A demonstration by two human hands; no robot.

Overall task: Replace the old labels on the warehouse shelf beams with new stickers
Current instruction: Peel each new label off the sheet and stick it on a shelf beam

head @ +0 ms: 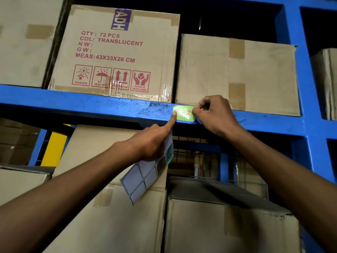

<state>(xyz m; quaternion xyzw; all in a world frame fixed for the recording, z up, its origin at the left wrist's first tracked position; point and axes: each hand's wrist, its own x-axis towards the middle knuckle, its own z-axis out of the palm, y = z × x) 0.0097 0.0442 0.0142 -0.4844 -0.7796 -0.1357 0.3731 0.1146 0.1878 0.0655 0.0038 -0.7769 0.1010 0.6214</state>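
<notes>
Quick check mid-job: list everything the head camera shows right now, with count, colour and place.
green sticker: one, green with red writing, on the shelf beam front
shelf beam: one, blue, scuffed, crossing mid-frame
rack upright: one, blue, right
printed carton: one, brown, red print, above beam
plain cartons: several, brown, above and below beam
sticker sheet: one, white, blank cells, hanging from left hand
left hand: forefinger on sticker's left edge, holding the sheet
right hand: fingers at sticker's right edge
</notes>
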